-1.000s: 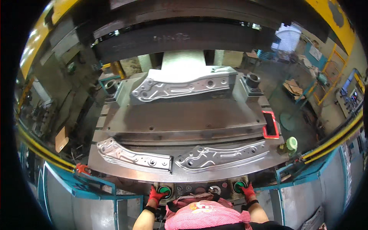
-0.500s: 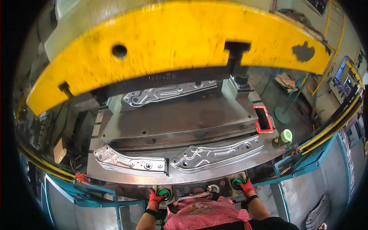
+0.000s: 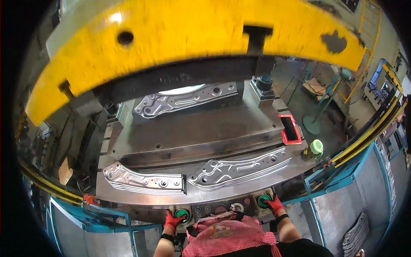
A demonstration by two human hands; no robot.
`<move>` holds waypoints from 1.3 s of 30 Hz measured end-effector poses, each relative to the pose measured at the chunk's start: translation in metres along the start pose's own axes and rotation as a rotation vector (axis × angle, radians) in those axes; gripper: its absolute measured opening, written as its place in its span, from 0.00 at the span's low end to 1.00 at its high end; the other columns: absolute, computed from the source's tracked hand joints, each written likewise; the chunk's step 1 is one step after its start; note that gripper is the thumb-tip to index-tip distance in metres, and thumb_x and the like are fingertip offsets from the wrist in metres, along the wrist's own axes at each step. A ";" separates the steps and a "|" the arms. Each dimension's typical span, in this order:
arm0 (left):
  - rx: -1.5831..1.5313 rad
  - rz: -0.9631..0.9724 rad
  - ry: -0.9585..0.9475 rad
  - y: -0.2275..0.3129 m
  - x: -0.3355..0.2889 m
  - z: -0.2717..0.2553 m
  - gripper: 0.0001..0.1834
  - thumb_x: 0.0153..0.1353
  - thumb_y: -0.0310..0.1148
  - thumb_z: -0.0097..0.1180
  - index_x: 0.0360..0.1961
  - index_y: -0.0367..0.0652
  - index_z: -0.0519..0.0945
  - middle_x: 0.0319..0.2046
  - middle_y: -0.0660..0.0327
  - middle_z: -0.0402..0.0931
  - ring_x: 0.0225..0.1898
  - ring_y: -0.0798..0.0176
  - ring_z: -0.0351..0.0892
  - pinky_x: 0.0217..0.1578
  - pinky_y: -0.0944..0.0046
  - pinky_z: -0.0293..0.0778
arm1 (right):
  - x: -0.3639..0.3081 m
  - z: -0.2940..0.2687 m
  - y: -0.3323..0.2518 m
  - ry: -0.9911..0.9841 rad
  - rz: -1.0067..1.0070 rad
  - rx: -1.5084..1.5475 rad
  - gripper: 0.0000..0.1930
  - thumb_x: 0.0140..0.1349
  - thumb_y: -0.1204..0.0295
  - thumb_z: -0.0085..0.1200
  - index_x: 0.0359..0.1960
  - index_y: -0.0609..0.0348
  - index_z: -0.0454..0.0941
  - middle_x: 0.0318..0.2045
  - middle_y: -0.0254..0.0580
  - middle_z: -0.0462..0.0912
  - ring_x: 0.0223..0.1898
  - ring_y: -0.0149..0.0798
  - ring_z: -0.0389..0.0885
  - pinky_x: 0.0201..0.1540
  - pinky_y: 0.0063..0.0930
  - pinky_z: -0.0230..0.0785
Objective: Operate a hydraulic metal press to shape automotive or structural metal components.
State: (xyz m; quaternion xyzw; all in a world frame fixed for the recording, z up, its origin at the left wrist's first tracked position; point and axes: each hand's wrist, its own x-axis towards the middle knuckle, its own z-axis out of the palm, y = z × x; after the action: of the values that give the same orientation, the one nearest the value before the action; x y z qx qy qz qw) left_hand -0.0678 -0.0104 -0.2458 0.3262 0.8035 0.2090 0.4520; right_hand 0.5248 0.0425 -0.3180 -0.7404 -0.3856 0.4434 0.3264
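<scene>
My left hand [image 3: 173, 220], in a red glove, rests at a round green push button [image 3: 182, 215] on the press's front edge, fingers spread. My right hand [image 3: 275, 205], gloved in red too, has its outstretched fingers at a second green button [image 3: 263, 201]. Neither hand holds anything. Beyond them, on the metal table, lie a left stack of pressed metal parts [image 3: 145, 180] and a right stack [image 3: 239, 169]. Another pressed part [image 3: 184, 100] lies farther back on the die, beneath the yellow press ram [image 3: 192, 32], which partly hides it.
A control panel [image 3: 219, 209] sits between the buttons. At the table's right are a red-framed dark tray [image 3: 291, 129] and a bottle with a pale green cap [image 3: 317, 147]. Blue frames [image 3: 338, 192] flank me, and curved metal parts [image 3: 356, 235] are stacked lower right.
The yellow ram has risen above the die, so more of the part beneath shows. My view has shifted slightly. Both hands remain at the buttons.
</scene>
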 end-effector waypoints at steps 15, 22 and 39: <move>0.410 0.896 0.822 0.269 -0.060 -0.159 0.41 0.48 0.36 0.61 0.62 0.39 0.56 0.63 0.51 0.51 0.65 0.52 0.46 0.63 0.56 0.43 | -0.057 0.008 -0.394 -0.195 -0.950 -0.873 0.48 0.38 0.52 0.63 0.61 0.57 0.56 0.59 0.52 0.59 0.62 0.53 0.54 0.64 0.46 0.41; 0.905 1.405 0.697 0.506 -0.018 -0.122 0.36 0.47 0.40 0.60 0.58 0.44 0.63 0.56 0.48 0.61 0.59 0.44 0.57 0.61 0.50 0.49 | -0.035 0.048 -0.410 -0.425 -0.985 -1.025 0.54 0.27 0.44 0.64 0.60 0.54 0.57 0.54 0.48 0.67 0.57 0.50 0.61 0.63 0.49 0.41; 1.261 1.041 0.405 0.392 -0.071 -0.241 0.20 0.40 0.25 0.58 0.38 0.51 0.77 0.36 0.62 0.74 0.42 0.55 0.71 0.43 0.58 0.66 | -0.040 0.059 -0.405 -0.345 -1.090 -0.880 0.54 0.19 0.49 0.67 0.56 0.58 0.63 0.49 0.47 0.71 0.52 0.47 0.67 0.63 0.47 0.44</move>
State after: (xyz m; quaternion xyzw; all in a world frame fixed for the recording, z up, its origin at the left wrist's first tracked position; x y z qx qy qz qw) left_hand -0.1171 0.2035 0.1645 0.8025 0.5825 -0.0429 -0.1218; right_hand 0.3445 0.2150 0.0095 -0.4250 -0.8892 0.1314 0.1072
